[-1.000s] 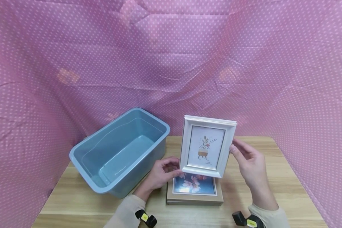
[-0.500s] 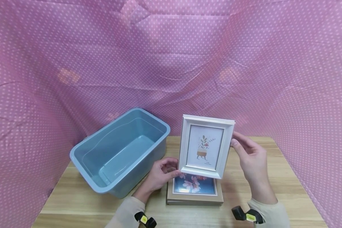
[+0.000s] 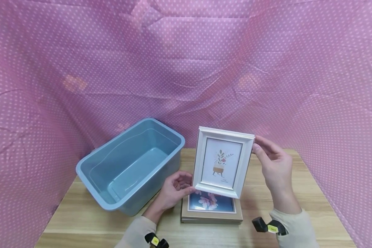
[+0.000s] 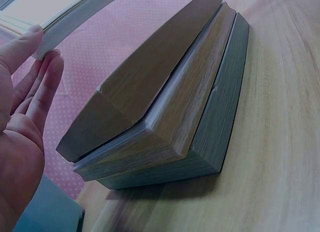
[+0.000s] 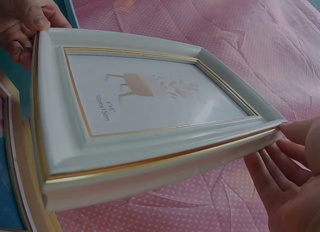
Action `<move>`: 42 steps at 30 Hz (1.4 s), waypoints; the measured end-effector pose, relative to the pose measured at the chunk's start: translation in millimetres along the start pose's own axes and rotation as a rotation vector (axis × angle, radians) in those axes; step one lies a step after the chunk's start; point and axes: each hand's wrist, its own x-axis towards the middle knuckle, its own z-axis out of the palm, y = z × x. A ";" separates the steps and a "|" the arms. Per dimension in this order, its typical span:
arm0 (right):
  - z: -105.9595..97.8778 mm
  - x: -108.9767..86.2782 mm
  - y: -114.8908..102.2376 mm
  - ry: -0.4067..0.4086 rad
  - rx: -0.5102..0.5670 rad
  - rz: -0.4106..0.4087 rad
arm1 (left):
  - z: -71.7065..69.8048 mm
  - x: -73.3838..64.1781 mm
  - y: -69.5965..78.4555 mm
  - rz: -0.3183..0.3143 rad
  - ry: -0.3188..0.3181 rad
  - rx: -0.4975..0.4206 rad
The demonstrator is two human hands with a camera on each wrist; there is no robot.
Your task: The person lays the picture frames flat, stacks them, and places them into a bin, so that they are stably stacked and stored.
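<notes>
Both hands hold up a white picture frame [image 3: 199, 165] with a thin gold line and a potted-plant print, tilted a little. At its lower left corner my left hand [image 3: 173, 191] pinches the edge between thumb and fingers. My right hand [image 3: 276, 167] grips the upper part of the right edge, thumb in front and fingers behind. Below it lies a stack of picture frames; the top one is a tan frame [image 3: 210, 216] with a pink-blossom picture, partly hidden by the white frame. In the left wrist view, a wood-grain frame [image 4: 195, 87] and a dark grey-green frame [image 4: 222, 102] show under it.
A blue-grey plastic bin [image 3: 159, 170] stands on the left of the wooden table [image 3: 300, 193], left of my left hand, with its bare floor showing. A pink dotted cloth [image 3: 186, 69] hangs behind and along both sides.
The white frame has shifted slightly left and turned a little clockwise in the head view. My right hand has moved up along its edge; my left hand has drifted slightly left. The stack stays put.
</notes>
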 end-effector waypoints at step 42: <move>-19.0 -0.6 19.8 -0.187 0.167 -0.152 | 1.1 -8.6 -1.7 0.056 0.324 -0.027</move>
